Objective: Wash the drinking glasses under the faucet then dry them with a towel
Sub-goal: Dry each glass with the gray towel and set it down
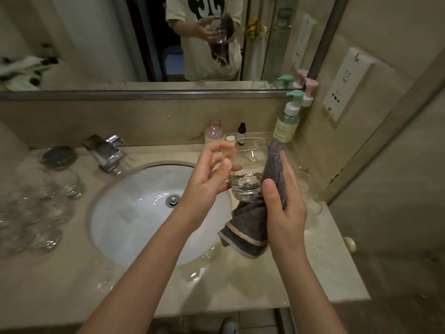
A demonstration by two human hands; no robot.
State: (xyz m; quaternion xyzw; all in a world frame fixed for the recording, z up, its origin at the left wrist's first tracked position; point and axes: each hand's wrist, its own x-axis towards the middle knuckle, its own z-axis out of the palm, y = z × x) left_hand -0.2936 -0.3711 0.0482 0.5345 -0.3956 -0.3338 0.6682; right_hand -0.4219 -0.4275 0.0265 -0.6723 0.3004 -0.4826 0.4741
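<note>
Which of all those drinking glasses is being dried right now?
The upright glass between both hands, above the sink's right edge. Only it touches the grey towel; the other glasses sit on the left counter.

A wide mirror [96,44] spans the far wall above the beige counter [240,285]. At the far right stand a green pump bottle [287,121], a pink jar [214,132] and a small dark dropper bottle [241,133]. A white socket plate [346,85] sits on the right wall.
</note>
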